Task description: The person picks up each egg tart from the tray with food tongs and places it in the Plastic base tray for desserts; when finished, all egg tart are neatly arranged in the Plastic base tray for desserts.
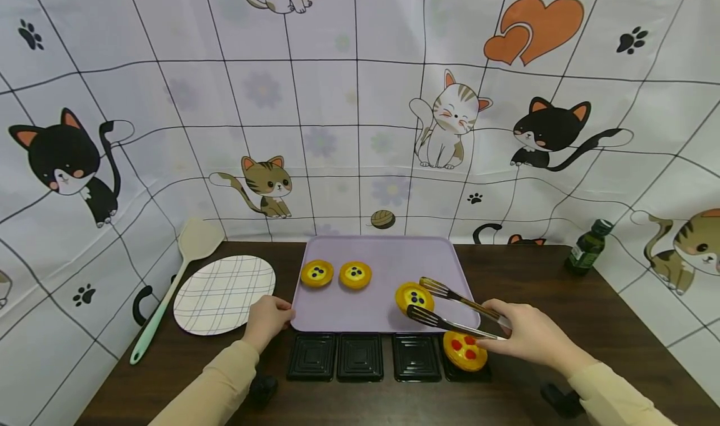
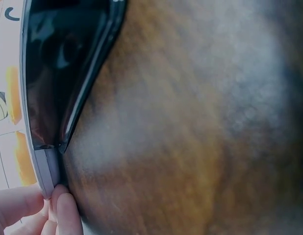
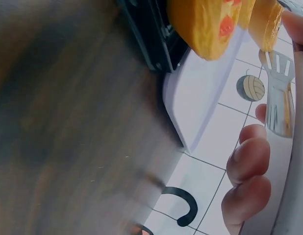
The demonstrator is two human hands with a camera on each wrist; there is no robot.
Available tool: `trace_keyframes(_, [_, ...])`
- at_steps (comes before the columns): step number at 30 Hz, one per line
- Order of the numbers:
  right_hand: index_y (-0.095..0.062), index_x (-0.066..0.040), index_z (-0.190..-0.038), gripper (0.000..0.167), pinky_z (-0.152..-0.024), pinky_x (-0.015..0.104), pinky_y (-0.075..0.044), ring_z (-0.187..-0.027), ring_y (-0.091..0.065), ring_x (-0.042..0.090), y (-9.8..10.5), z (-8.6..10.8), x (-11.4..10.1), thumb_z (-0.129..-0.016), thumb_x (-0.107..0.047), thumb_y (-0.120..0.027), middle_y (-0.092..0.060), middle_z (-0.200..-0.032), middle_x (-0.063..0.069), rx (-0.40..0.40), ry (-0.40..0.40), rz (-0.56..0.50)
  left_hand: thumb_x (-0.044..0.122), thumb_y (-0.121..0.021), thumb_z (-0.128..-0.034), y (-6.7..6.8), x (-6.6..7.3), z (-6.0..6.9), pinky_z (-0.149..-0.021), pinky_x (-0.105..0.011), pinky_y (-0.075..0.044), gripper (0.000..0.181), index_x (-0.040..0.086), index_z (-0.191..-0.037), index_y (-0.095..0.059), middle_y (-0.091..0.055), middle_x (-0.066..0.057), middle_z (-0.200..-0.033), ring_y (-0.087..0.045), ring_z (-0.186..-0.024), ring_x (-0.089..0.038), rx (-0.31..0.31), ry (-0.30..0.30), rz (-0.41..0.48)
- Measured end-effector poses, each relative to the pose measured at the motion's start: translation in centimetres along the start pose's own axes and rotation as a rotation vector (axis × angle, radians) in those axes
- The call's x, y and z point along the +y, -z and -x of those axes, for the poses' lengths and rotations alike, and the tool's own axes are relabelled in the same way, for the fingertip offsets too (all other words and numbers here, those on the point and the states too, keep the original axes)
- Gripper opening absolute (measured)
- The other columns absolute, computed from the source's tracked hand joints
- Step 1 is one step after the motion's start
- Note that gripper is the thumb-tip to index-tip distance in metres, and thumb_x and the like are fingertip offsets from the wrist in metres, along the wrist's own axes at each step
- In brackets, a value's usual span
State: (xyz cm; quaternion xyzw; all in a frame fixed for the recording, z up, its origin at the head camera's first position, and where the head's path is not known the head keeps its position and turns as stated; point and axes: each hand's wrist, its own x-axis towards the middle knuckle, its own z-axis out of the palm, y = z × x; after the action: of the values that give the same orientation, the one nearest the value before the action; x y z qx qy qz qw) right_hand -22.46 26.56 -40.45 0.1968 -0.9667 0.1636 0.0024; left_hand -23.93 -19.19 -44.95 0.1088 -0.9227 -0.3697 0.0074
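Note:
My right hand (image 1: 531, 332) holds metal tongs (image 1: 458, 330), whose slotted tips lie either side of a yellow egg tart (image 1: 405, 293) with dark blue dots, at the right of the lilac tray (image 1: 349, 313). Whether the tips touch the tart is unclear. At the tray's lower left corner, my left hand (image 1: 265, 318) pinches the rim between thumb and fingers, as the left wrist view shows. Two similar dotted tarts, one at far left (image 1: 317, 273) and one beside it (image 1: 355, 275), sit on the tray. Under the tongs, a red-spotted tart (image 1: 467, 353) rests on the rightmost black square dish.
Several black square dishes (image 1: 360, 357) stand in a row before the tray. Left of it lie a checked round plate (image 1: 225, 295) and a spatula with a green handle (image 1: 154, 323). A green bottle (image 1: 587, 248) stands at the back right, against the cat-print cloth (image 1: 388, 101).

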Motion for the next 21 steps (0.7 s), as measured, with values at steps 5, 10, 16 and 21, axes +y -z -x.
trace_keyframes(5, [-0.062,-0.014,-0.115,0.065,-0.046,0.020,-0.033,-0.050,-0.038,0.001,-0.2,1.5,0.1,-0.070,-0.061,-0.072,-0.043,-0.058,-0.012,-0.014,0.006,-0.007,0.007,-0.067,-0.0837,-0.1,-0.1,0.0,-0.059,-0.032,-0.054,0.017,-0.008,-0.090,-0.070,-0.069,-0.011,-0.075,-0.064,-0.060,-0.015,0.003,0.001,0.001])
trace_keyframes(10, [-0.062,-0.013,-0.114,0.064,-0.047,0.019,-0.035,-0.052,-0.039,-0.002,-0.4,3.1,-0.2,-0.070,-0.059,-0.074,-0.049,-0.065,-0.012,-0.026,0.051,-0.006,0.007,-0.067,-0.0834,-0.2,-0.1,-0.2,-0.058,-0.032,-0.054,0.017,-0.008,-0.091,-0.070,-0.069,-0.012,-0.076,-0.063,-0.059,-0.015,0.005,0.002,0.001])
trace_keyframes(16, [-0.063,-0.015,-0.114,0.065,-0.047,0.019,-0.031,-0.053,-0.036,-0.003,-0.7,4.4,-0.6,-0.069,-0.061,-0.074,-0.045,-0.062,-0.015,-0.023,0.075,0.018,0.007,-0.067,-0.0832,-0.2,-0.2,-0.3,-0.058,-0.032,-0.054,0.018,-0.008,-0.091,-0.070,-0.068,-0.012,-0.076,-0.062,-0.059,-0.015,0.008,0.001,-0.005])
trace_keyframes(21, [-0.063,-0.015,-0.114,0.063,-0.049,0.019,-0.033,-0.055,-0.038,-0.003,-0.9,4.7,-0.8,-0.070,-0.060,-0.073,-0.052,-0.070,-0.015,-0.042,0.089,0.001,0.007,-0.067,-0.0829,-0.3,-0.3,-0.2,-0.058,-0.031,-0.054,0.018,-0.008,-0.091,-0.070,-0.068,-0.011,-0.076,-0.062,-0.059,-0.015,0.012,-0.001,-0.003])
